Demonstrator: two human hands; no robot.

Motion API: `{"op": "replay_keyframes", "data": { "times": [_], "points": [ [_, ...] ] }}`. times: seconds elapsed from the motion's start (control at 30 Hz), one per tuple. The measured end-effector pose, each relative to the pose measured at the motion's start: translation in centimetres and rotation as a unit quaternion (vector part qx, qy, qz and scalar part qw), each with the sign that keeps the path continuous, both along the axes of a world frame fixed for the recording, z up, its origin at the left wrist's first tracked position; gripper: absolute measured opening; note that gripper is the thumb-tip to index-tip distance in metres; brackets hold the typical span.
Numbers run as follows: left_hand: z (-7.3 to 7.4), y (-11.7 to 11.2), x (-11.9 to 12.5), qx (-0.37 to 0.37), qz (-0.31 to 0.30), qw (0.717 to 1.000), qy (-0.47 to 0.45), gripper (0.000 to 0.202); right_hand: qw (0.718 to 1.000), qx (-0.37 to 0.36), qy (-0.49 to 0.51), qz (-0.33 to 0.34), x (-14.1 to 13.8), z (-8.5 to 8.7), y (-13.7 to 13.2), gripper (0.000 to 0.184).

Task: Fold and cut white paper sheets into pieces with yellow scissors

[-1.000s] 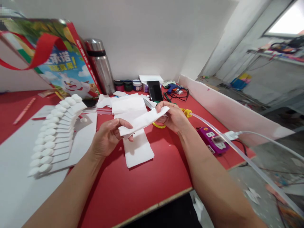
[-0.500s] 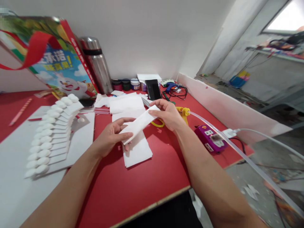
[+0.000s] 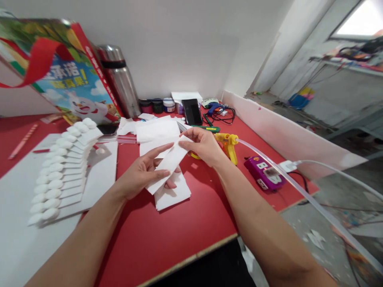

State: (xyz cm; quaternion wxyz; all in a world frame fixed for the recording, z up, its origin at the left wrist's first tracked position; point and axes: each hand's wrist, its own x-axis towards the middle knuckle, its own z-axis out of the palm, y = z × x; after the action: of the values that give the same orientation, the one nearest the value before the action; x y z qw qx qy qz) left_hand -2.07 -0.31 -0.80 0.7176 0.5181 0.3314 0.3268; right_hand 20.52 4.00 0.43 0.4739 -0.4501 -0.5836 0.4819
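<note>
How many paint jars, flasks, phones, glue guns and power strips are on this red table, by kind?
Paint jars: 3, dark red, dark green, white and blue
Steel flasks: 1
Phones: 1
Glue guns: 2, yellow, blue
Purple power strips: 1
Total: 8

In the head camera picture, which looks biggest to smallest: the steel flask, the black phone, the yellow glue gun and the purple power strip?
1. Steel flask, clearly largest.
2. Purple power strip and yellow glue gun: too alike to rank, and both lie nearer the camera.
3. Black phone: looks smallest, though it stands farther back.
</note>
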Motion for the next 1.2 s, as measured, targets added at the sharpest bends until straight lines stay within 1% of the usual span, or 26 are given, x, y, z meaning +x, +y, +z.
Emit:
{"op": "replay_keyframes", "data": {
  "times": [0.07,0.1,0.17,0.23,0.33,0.4,0.5,0.57,0.67,0.77,0.8,0.87,0.93,0.97,1.0,1.03,1.07,1.1,1.13,1.17,1.2],
  "points": [
    [-0.1,0.0,-0.1,0.011,-0.007,1.000,0.028,0.077,0.993,0.042,-0.089,-0.058,0.6,-0.1,0.3,0.022],
    [-0.2,0.0,-0.2,0.014,-0.001,0.999,0.042,0.073,0.981,0.069,-0.157,-0.094,1.0,-0.1,0.4,0.017],
    [-0.4,0.2,-0.2,0.018,0.034,0.998,0.058,0.071,0.934,0.102,-0.309,-0.145,1.6,0.1,0.5,0.009],
    [-0.6,0.4,-0.2,0.027,0.087,0.995,0.051,0.073,0.881,0.094,-0.440,-0.149,1.8,0.3,0.5,0.010],
    [-0.6,0.6,-0.1,0.046,0.145,0.988,0.020,0.078,0.815,0.066,-0.564,-0.110,1.0,0.4,0.1,0.021],
    [-0.5,0.7,0.0,0.060,0.159,0.985,0.004,0.081,0.780,0.055,-0.614,-0.107,0.2,0.3,-0.3,0.026],
    [-0.5,0.8,-0.1,0.073,0.153,0.986,-0.008,0.083,0.745,0.038,-0.652,-0.133,-0.4,0.2,-0.6,0.031],
    [-0.6,0.9,-0.3,0.070,0.142,0.987,-0.015,0.084,0.734,0.021,-0.664,-0.140,-0.4,0.1,-0.5,0.032],
    [-0.8,1.1,-0.5,0.050,0.133,0.989,-0.030,0.086,0.727,0.003,-0.674,-0.129,-0.3,0.0,-0.1,0.032],
    [-0.8,1.2,-0.6,0.032,0.141,0.988,-0.048,0.086,0.719,0.003,-0.684,-0.124,-0.5,0.0,0.1,0.035],
    [-0.8,1.2,-0.6,0.030,0.148,0.987,-0.054,0.085,0.719,0.000,-0.684,-0.126,-0.5,0.0,0.0,0.036],
    [-0.7,1.2,-0.5,0.032,0.163,0.984,-0.061,0.081,0.732,-0.004,-0.668,-0.134,-0.3,0.3,-0.1,0.037],
    [-0.7,1.2,-0.5,0.036,0.177,0.982,-0.062,0.078,0.763,-0.005,-0.629,-0.147,0.1,0.8,-0.4,0.041],
    [-0.7,1.2,-0.5,0.038,0.182,0.981,-0.062,0.077,0.789,-0.006,-0.595,-0.152,0.5,1.1,-0.5,0.045],
    [-0.7,1.2,-0.4,0.040,0.185,0.980,-0.064,0.077,0.823,-0.010,-0.547,-0.153,0.8,1.6,-0.7,0.050],
    [-0.7,1.2,-0.5,0.043,0.187,0.979,-0.067,0.078,0.863,-0.019,-0.484,-0.146,1.2,2.1,-0.9,0.054],
    [-0.7,1.2,-0.5,0.047,0.189,0.978,-0.071,0.078,0.907,-0.034,-0.400,-0.125,1.5,2.7,-1.1,0.056],
    [-0.8,1.3,-0.5,0.051,0.189,0.978,-0.076,0.077,0.948,-0.057,-0.301,-0.089,1.7,3.3,-1.4,0.057],
    [-0.8,1.3,-0.5,0.054,0.187,0.977,-0.081,0.077,0.975,-0.087,-0.202,-0.041,1.9,4.0,-1.8,0.057],
    [-0.9,1.4,-0.5,0.055,0.184,0.978,-0.085,0.077,0.985,-0.112,-0.128,0.015,2.0,4.6,-2.3,0.055],
    [-1.0,1.4,-0.6,0.054,0.179,0.978,-0.088,0.078,0.987,-0.126,-0.084,0.060,2.1,5.2,-2.8,0.056]
  ]
}}
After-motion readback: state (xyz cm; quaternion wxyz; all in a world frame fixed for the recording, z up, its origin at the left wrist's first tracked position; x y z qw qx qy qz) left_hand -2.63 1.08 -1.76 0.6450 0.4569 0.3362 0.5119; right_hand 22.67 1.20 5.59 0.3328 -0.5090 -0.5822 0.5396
